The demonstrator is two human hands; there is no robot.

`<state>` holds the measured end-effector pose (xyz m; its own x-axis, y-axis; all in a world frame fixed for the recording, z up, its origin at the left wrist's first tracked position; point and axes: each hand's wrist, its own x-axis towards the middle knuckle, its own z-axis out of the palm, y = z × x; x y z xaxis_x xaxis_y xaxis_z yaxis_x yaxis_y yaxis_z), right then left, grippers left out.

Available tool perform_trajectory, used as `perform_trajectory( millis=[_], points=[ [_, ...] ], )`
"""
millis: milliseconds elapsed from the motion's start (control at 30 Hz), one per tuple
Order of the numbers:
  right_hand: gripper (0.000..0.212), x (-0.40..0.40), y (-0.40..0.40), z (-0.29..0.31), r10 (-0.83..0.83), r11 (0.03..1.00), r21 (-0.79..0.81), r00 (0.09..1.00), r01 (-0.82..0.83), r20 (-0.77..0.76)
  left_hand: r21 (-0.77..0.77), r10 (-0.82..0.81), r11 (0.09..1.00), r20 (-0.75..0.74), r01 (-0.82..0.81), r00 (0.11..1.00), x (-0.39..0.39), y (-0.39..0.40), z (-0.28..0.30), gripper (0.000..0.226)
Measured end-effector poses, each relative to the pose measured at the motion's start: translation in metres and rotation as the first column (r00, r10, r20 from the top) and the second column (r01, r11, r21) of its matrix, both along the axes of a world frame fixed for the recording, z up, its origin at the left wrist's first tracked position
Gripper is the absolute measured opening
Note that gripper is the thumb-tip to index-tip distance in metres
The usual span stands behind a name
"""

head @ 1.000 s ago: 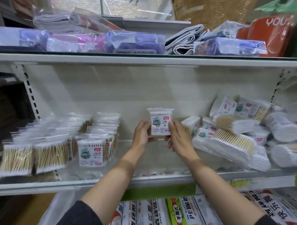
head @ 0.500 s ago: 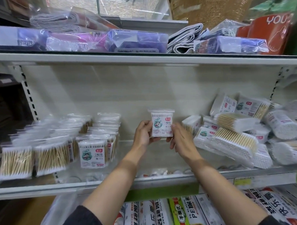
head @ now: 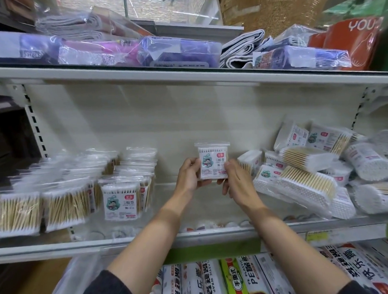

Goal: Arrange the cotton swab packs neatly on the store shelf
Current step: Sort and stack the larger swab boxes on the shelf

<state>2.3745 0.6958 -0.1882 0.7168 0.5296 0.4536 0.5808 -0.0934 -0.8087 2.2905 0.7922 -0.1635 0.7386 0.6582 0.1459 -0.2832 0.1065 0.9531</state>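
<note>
Swab pack sits between my two hands, held up in front of the shelf's back wall, above the bare middle stretch of the shelf. My left hand grips its left edge, thumb on the printed front and fingers curled behind. My right hand pinches the right edge and lower corner, its fingertips covering part of the label. Both hands are clamped on the same pack, one on each side, with the pack rising above them so its top half shows clear.

The pack stands upright, long axis vertical, sealed top edge up. Its printed face, with a cartoon figure and a red mark, is turned toward me, square to my view and barely tilted.

To the left, packs stand in rows on the shelf, upright, some showing the label forward and others showing the wooden sticks. To the right, just beside my right hand, a loose heap of packs lies tumbled at all angles, several on their sides. The held pack touches neither group.

The shelf above carries folded goods in clear wrappers. Below, boxes of plastic wrap lie side by side.
</note>
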Motion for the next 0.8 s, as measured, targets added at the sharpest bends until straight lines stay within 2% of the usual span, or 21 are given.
perform_trajectory(
  millis=[467, 800],
  points=[
    [0.035, 0.0004, -0.0006, 0.0001, 0.008, 1.0, -0.017, 0.999, -0.007, 0.034, 0.056, 0.007, 0.998, 0.012, -0.007, 1.0, -0.0034, 0.002, -0.0007, 0.02],
    [0.034, -0.0038, -0.0028, 0.0032, 0.002, 1.0, 0.007, 1.0, -0.002, 0.015, 0.006, -0.004, 1.0, 0.019, 0.004, 1.0, -0.0012, 0.0012, -0.0005, 0.021]
  ],
)
